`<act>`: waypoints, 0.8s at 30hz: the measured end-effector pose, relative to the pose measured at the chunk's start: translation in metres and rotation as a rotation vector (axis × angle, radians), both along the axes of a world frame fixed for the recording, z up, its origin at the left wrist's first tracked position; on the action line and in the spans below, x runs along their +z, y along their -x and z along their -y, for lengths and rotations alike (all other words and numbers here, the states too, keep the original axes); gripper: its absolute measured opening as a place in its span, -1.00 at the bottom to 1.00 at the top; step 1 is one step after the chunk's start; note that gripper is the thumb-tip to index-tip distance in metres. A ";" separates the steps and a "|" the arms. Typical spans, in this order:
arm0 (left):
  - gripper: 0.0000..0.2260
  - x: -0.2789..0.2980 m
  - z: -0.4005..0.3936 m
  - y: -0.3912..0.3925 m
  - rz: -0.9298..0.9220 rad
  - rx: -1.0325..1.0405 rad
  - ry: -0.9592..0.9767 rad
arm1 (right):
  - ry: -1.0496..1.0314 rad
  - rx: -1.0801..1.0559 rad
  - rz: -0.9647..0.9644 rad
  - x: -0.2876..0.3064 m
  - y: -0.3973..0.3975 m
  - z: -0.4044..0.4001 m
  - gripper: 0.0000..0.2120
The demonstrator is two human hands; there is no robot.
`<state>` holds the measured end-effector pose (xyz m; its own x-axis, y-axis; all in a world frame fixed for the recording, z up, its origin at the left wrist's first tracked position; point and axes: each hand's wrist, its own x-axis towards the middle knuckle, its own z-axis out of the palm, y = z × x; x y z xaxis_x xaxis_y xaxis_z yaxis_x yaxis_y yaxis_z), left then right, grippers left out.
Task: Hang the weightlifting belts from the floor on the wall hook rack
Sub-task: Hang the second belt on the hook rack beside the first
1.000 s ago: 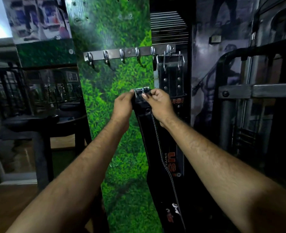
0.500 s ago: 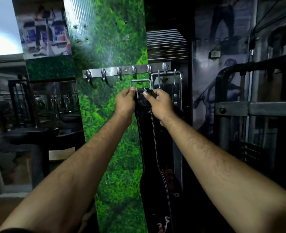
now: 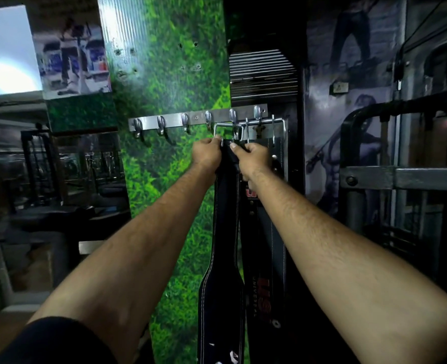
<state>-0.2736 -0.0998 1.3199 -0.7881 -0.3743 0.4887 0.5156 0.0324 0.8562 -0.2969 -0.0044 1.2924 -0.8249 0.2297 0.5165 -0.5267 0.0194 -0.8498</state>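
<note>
Belt (image 3: 223, 222) in the hands was lifted higher than half a second before: its metal buckle (image 3: 226, 130), which one second before was well under the hook rack (image 3: 196, 118), now stood at the level of the hooks, just above both hands. The frame of the buckle seemed to touch or overlap a hook (image 3: 208, 119) above the left hand, but I could not tell if it was already caught on it. My judgement is that the hanging step was almost finished and only the setting of the buckle over the hook and the release were left.

The left hand (image 3: 206, 153) was closed and pinched the top of the belt at the left side of the buckle. The right hand (image 3: 252, 156) was also closed, gripping the top of the same belt from the right side. The long black strap hung straight down between the two forearms, in front of the green wall panel (image 3: 164, 179).

Just right of the right hand, a second belt (image 3: 267, 258) already hung from the last hook of the rack, so one belt of the task looked done. The two buckles were close together, and they could tangle.

No real container was in view; the rack was the only holder. It carried that one belt at its right end, and three hooks (image 3: 162, 126) left of the left hand held nothing.
</note>
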 end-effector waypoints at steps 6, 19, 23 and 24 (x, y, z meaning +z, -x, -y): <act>-0.79 -0.035 0.004 -0.011 -0.098 -0.211 -0.088 | -0.019 -0.124 -0.018 -0.031 -0.011 0.010 -0.69; -0.94 -0.128 0.011 -0.030 -0.023 -0.280 0.062 | -0.081 0.162 -0.063 -0.156 -0.035 0.001 -0.68; -0.91 -0.181 0.014 -0.035 0.071 -0.311 0.082 | -0.155 0.237 0.075 -0.209 -0.025 -0.010 -0.52; -0.87 -0.196 0.015 -0.037 0.095 -0.312 0.082 | -0.186 0.248 0.103 -0.221 -0.027 -0.013 -0.54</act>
